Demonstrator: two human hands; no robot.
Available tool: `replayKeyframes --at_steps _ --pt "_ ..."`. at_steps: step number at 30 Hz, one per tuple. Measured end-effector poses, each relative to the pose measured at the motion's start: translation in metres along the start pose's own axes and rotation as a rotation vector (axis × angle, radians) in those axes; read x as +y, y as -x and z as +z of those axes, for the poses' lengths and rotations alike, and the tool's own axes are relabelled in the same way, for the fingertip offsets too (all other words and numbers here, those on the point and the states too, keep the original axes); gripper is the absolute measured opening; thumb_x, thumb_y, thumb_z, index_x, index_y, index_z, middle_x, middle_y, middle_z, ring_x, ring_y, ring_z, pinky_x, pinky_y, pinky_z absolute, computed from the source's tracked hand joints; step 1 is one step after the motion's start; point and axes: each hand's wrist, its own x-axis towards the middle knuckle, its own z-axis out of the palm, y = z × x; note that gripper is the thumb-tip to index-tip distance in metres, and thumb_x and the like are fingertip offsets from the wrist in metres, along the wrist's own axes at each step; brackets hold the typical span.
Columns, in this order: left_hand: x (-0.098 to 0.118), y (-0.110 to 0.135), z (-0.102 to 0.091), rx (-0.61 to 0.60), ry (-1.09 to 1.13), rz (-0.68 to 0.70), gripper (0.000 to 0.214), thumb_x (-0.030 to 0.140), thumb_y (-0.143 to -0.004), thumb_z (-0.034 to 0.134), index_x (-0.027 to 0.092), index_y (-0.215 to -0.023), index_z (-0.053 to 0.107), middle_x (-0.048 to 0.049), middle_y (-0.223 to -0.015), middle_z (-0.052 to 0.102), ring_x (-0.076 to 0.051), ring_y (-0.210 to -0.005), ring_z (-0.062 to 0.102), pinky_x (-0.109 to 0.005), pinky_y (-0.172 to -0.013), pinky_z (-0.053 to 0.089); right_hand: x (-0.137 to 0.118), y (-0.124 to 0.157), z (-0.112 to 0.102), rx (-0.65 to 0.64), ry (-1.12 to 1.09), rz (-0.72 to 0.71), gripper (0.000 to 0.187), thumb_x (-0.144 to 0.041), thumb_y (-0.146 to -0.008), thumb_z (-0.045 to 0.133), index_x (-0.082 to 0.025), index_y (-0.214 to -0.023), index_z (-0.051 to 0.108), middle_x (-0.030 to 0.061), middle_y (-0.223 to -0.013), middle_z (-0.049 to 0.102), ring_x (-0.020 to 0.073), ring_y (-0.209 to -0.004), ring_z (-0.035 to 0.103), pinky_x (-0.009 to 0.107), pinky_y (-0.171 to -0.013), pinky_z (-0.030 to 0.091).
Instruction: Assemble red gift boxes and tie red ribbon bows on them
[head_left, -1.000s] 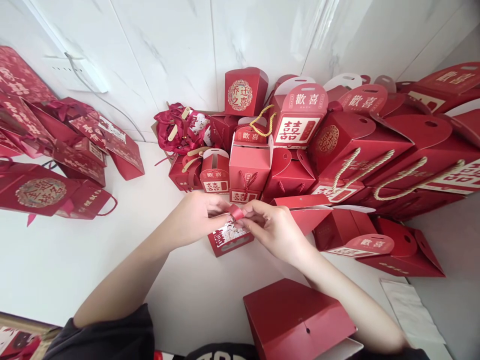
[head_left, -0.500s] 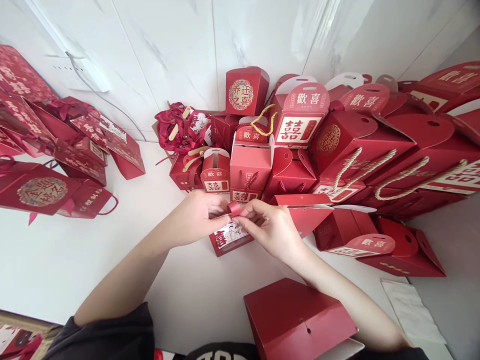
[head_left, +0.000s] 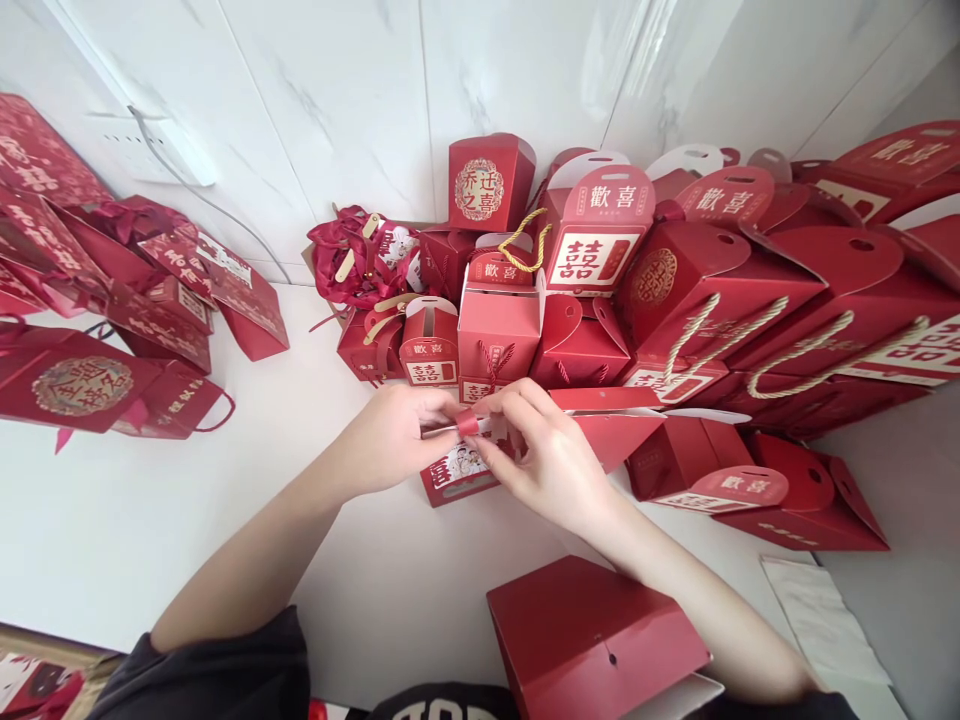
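The small red box (head_left: 454, 475) lies on the table (head_left: 112, 540), just in front of the far pile of red gift boxes (head_left: 675, 280). Its long axis runs approx. left to right, w/ the right end a little farther away. The red tab (head_left: 469, 423) stands over the far edge of this box, exactly btw. the two hands. The left hand (head_left: 390, 435) comes to it from the left and the right hand (head_left: 555, 460) from the right, so both are equally near. Each grip is pressed together on the tab, thumb against fingertip. A thin white strip goes from the tab into the left grip.

Vs. half a sec. ago, the tab is at almost the same pos. The fingers (head_left: 525, 400) of the right hand are now arched higher and reach more to the far side. They hide the right part of the box. The box sits slightly more to the left. The flat red box (head_left: 592, 630) at the near edge did not move.
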Motion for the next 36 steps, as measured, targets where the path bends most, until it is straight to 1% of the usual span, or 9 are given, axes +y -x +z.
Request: replayKeyframes --at_steps 4,7,9,13,20,24,27,30,36 --pt "0.003 0.001 0.001 0.033 -0.031 0.019 0.011 0.022 -0.082 0.059 0.019 -0.093 0.059 0.0023 -0.079 0.074 -0.015 -0.071 0.069 -0.021 -0.063 0.052 0.003 -0.002 0.002 0.073 0.218 -0.102 0.013 -0.024 -0.095 0.051 -0.021 -0.097 0.064 0.0066 -0.095 0.061 0.0198 -0.084 0.055 0.029 -0.063 0.044" --pt "0.004 0.002 0.001 0.062 -0.042 0.045 0.02 0.02 -0.081 0.06 0.019 -0.1 0.057 0.0026 -0.08 0.074 -0.015 -0.068 0.068 -0.022 -0.062 0.051 0.005 -0.004 0.002 0.042 0.219 -0.154 0.012 -0.022 -0.094 0.051 -0.018 -0.094 0.062 0.0075 -0.091 0.061 0.0218 -0.084 0.052 0.035 -0.074 0.044" --pt "0.004 0.002 0.001 0.084 -0.09 0.081 0.013 0.023 -0.081 0.059 0.017 -0.093 0.062 0.0007 -0.078 0.073 -0.016 -0.069 0.068 -0.022 -0.061 0.05 0.005 -0.005 0.001 0.026 0.191 -0.152 0.009 -0.021 -0.093 0.051 -0.017 -0.092 0.059 0.0078 -0.09 0.06 0.0221 -0.084 0.051 0.037 -0.077 0.043" --pt "0.0 -0.002 -0.002 0.089 -0.187 0.139 0.014 0.024 -0.08 0.059 0.014 -0.078 0.068 0.0001 -0.073 0.07 -0.015 -0.067 0.064 -0.021 -0.057 0.045 0.005 -0.005 0.0 0.012 0.116 -0.143 0.007 -0.02 -0.093 0.05 -0.017 -0.094 0.057 0.0074 -0.092 0.06 0.0217 -0.086 0.053 0.036 -0.078 0.041" --pt "-0.011 -0.014 -0.007 -0.003 -0.2 0.146 0.017 0.029 -0.08 0.063 0.014 -0.076 0.069 0.0014 -0.069 0.066 -0.011 -0.062 0.056 -0.02 -0.053 0.038 0.006 -0.007 -0.001 0.01 0.087 -0.086 0.012 -0.02 -0.095 0.051 -0.019 -0.083 0.054 0.0015 -0.08 0.06 0.0174 -0.076 0.054 0.032 -0.073 0.036" --pt "-0.011 -0.012 -0.007 0.004 -0.21 0.173 0.015 0.027 -0.081 0.061 0.016 -0.078 0.072 0.0029 -0.064 0.063 -0.009 -0.058 0.05 -0.019 -0.052 0.035 0.006 -0.008 -0.005 -0.032 0.063 -0.097 0.009 -0.021 -0.095 0.052 -0.019 -0.086 0.054 0.0016 -0.082 0.062 0.0172 -0.078 0.055 0.031 -0.074 0.037" --pt "-0.008 -0.01 -0.007 0.018 -0.244 0.163 0.017 0.027 -0.082 0.06 0.017 -0.076 0.073 0.0031 -0.058 0.059 -0.009 -0.054 0.047 -0.02 -0.049 0.032 0.007 -0.007 -0.007 -0.078 0.086 -0.141 0.009 -0.025 -0.091 0.06 -0.019 -0.091 0.055 0.0038 -0.089 0.064 0.0196 -0.085 0.057 0.033 -0.078 0.038" --pt "-0.006 -0.008 -0.007 0.043 -0.263 0.149 0.02 0.03 -0.082 0.061 0.017 -0.072 0.072 0.0026 -0.057 0.06 -0.009 -0.052 0.047 -0.021 -0.049 0.032 0.01 -0.006 -0.005 -0.051 0.151 -0.159 0.015 -0.029 -0.089 0.065 -0.018 -0.092 0.056 0.0059 -0.089 0.064 0.0215 -0.085 0.057 0.034 -0.076 0.038" --pt "-0.006 -0.007 -0.006 0.036 -0.25 0.136 0.017 0.029 -0.082 0.061 0.019 -0.077 0.074 0.0025 -0.063 0.066 -0.01 -0.055 0.052 -0.021 -0.051 0.036 0.013 -0.007 -0.002 -0.037 0.149 -0.186 0.008 -0.026 -0.092 0.06 -0.019 -0.09 0.057 0.0055 -0.086 0.064 0.0206 -0.082 0.058 0.034 -0.075 0.039"
